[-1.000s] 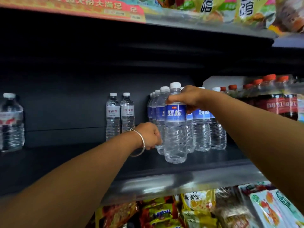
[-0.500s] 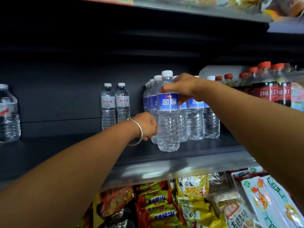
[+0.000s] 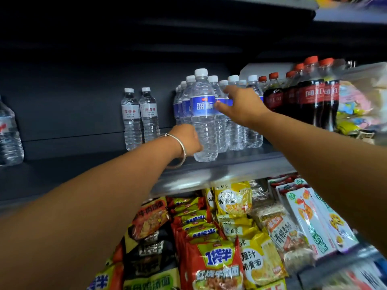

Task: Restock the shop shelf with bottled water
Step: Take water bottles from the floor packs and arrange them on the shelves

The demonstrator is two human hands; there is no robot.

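A clear water bottle (image 3: 204, 130) with a blue label and white cap stands upright at the front of the dark shelf (image 3: 211, 177). Behind it and to its right stand several more blue-label bottles (image 3: 236, 132) in rows. My left hand (image 3: 187, 140), with a metal bangle on the wrist, curls round the front bottle's lower left side. My right hand (image 3: 240, 106) is spread at label height, its thumb touching the front bottle's label and its fingers reaching toward the bottles behind.
Two smaller bottles with white and red labels (image 3: 139, 119) stand left of the group, and a bigger bottle (image 3: 9, 141) at the far left. Red-capped cola bottles (image 3: 314, 95) fill the right end. Noodle packets (image 3: 211, 243) lie on the shelf below. Another shelf hangs overhead.
My right hand has let go of the front bottle's neck and dropped to its label, fingers spread. My left hand stays at the bottle's base. The view has tilted downward.
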